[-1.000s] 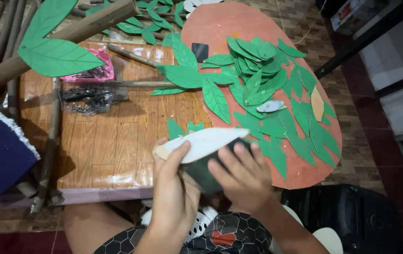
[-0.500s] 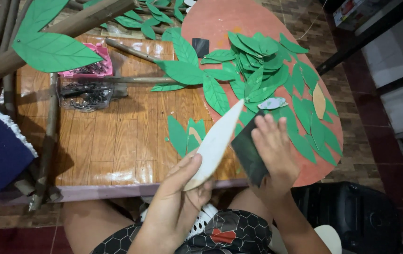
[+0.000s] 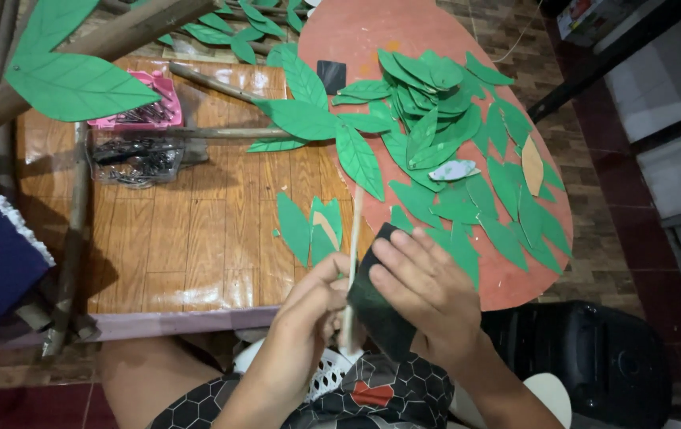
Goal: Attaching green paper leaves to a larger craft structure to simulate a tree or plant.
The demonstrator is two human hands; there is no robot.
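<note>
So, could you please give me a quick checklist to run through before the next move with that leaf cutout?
1. Left hand grips the pale leaf cutout: ok.
2. Right hand presses the black sheet: ok.
3. Cutout seen edge-on, its face visible: not ok.
4. Sheet flat against the cutout: cannot tell.
5. Green leaves piled on the orange board, within view: ok.

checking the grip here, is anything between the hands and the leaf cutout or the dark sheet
Nothing visible. The left hand pinches the pale leaf cutout, seen edge-on, directly. The right hand lies flat on the dark sheet, right beside the cutout.
</note>
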